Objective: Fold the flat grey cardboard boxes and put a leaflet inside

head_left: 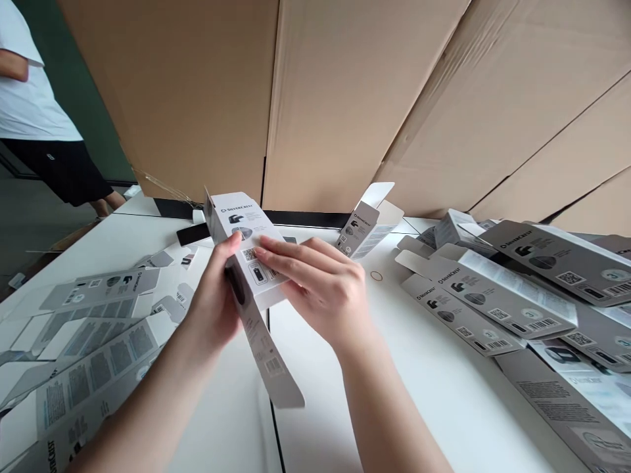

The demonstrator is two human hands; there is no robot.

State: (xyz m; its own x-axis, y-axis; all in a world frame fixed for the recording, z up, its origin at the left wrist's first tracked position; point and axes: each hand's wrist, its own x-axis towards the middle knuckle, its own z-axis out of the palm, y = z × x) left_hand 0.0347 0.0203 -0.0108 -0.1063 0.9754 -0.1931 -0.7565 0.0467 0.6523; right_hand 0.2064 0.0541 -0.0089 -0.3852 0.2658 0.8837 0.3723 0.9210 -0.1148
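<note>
A white printed SilverCrest carton (240, 209) is held up over the white table, tilted, with a long flap (274, 358) hanging down toward me. My left hand (217, 295) grips its left side, the thumb lying on the printed face. Across the lower part of that face lie the fingers of my right hand (320, 282), stretched out and close together; its thumb is hidden. Beyond my right hand, a smaller-looking carton (358, 230) stands with its top flaps open.
Flattened cartons (98, 361) overlap on the left. Folded-up cartons (503, 295) are piled on the right. A rubber band (376, 276) and a black object (193, 234) lie on the table (315, 394). Large cardboard boxes (345, 98) form a wall behind; a person (39, 98) stands at far left.
</note>
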